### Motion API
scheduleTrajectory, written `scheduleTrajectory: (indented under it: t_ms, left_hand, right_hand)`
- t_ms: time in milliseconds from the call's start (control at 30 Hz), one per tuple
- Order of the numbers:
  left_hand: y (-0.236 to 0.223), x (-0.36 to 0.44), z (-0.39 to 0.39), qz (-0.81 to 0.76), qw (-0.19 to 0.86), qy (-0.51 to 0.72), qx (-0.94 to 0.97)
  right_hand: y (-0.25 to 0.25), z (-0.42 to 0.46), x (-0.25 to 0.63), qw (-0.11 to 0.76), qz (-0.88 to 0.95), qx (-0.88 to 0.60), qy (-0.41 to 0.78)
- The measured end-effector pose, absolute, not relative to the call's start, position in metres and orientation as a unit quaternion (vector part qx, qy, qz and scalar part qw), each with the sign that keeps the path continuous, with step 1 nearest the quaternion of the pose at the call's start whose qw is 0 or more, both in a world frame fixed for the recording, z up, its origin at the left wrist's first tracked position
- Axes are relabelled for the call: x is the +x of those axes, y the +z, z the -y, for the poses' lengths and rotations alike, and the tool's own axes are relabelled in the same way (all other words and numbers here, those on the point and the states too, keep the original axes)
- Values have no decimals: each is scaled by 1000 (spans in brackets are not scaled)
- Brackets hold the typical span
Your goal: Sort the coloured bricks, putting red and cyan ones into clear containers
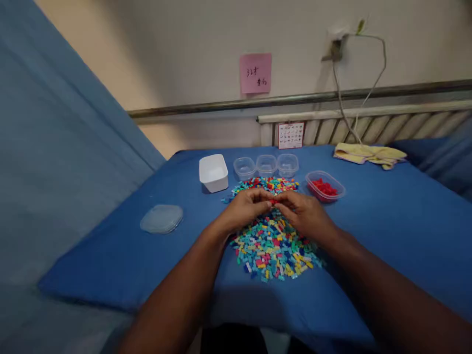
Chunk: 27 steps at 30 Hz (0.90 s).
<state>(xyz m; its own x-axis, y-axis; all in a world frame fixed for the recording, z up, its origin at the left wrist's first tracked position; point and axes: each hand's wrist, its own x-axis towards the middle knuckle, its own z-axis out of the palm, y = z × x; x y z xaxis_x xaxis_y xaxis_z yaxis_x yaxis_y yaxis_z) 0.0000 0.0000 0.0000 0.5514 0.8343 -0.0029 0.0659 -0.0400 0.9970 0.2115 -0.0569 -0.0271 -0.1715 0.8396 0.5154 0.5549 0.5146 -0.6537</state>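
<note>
My left hand [248, 207] and my right hand [303, 214] meet above a heap of small coloured toy bricks [273, 253]. Between their fingertips is a small red toy brick [273, 201], pinched from both sides; the fingers hide most of it, so I cannot tell if it is one piece or more. Under and around the hands the heap spreads in blue, teal, yellow, pink and red. To the right of my right hand stands a clear tub [342, 192] with red bricks [324, 187] inside.
Behind the heap stand three clear tubs [266, 165] in a row, with a white box [216, 185] to their left. Clear lids [161, 219] lie stacked on the blue cloth [177, 260] at left. A yellow towel [368, 153] and a picture card [290, 135] are at the back.
</note>
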Motion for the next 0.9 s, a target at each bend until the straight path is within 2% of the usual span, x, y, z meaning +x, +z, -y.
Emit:
scheduleTrajectory:
  t_ms: [367,500,633,900]
  left_hand:
    - [2,5,2,-375,576,348,638]
    - [4,7,4,-348,554,362,664]
    - [-1,11,6,-335,478,378,719]
    - [-6,16,16,-360,233,344,835]
  right_hand:
    - [-27,55,212,478,695,-487,225]
    - [-31,52,207,510,626,-467,361]
    - [-31,49,201,535,513,-444,504]
    - [-30,48,195,539,444,-411,586]
